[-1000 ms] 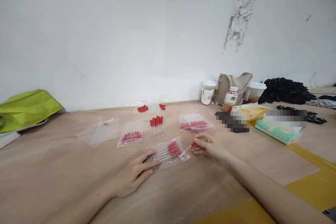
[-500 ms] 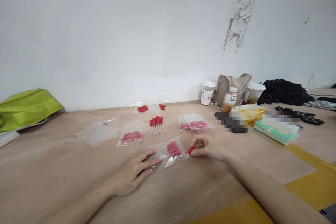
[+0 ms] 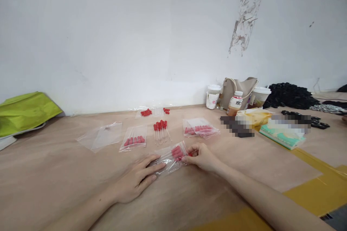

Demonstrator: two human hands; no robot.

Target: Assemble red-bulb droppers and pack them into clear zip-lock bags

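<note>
A clear zip bag (image 3: 170, 164) lies on the table before me with several red-bulbed droppers (image 3: 177, 151) inside, bulbs toward its right-hand mouth. My left hand (image 3: 138, 178) rests on the bag's left end, fingers stretched out and apart. At the mouth, my right hand (image 3: 202, 157) pinches a dropper by its red bulb (image 3: 190, 154); the bag hides most of its stem, and the fingers touch the bag's edge. Beyond the bag, several loose droppers (image 3: 161, 130) lie side by side. Filled bags (image 3: 132, 139) lie to their left, and more filled bags (image 3: 200, 128) to their right.
Flat clear bags (image 3: 107, 137) lie at left, near a yellow-green bag (image 3: 27, 112). Red bulbs (image 3: 146, 112) sit by the wall. At right stand a paper cup (image 3: 213, 97), a bottle (image 3: 235, 104), a beige bag (image 3: 227, 92) and a tissue pack (image 3: 282, 136). Black items (image 3: 291, 95) are heaped farther right.
My right hand has moved left with the dropper, pushing it farther into the bag's mouth. My left hand stays on the bag. The whole view has shifted slightly.
</note>
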